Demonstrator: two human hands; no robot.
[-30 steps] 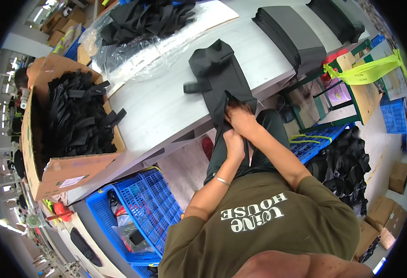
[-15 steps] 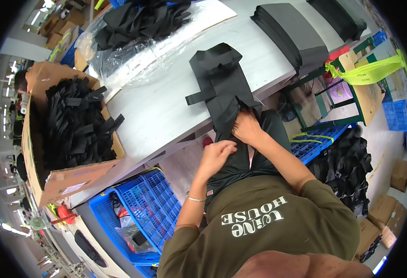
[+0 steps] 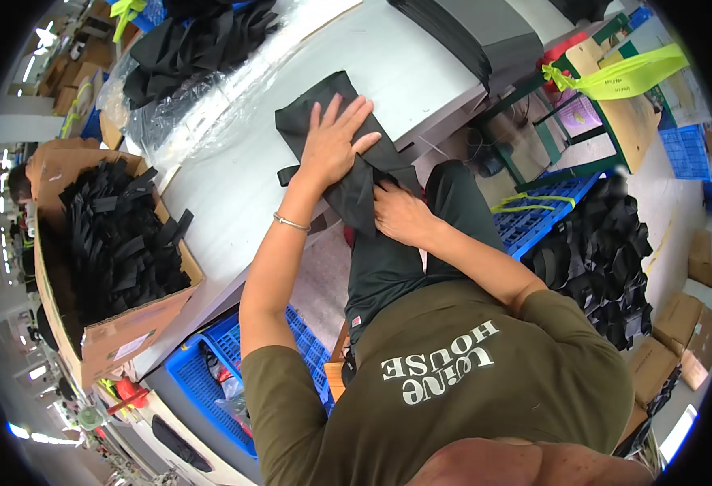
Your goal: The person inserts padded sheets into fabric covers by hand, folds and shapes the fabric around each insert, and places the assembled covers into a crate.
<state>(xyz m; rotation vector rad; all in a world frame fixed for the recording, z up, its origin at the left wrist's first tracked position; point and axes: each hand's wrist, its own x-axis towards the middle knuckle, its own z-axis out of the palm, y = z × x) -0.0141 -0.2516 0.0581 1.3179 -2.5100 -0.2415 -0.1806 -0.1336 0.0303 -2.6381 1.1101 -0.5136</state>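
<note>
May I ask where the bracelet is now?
In the head view, left of centre, the bracelet circles the wrist behind the left hand spread on black fabric.

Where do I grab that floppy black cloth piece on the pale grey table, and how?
Probably by the near end, coming from the lap side. The floppy black cloth piece hangs past the edge of the pale grey table there, so your thumb could go on top and fingers underneath. The right hand is at that end; the left hand lies spread over the far part.
</note>
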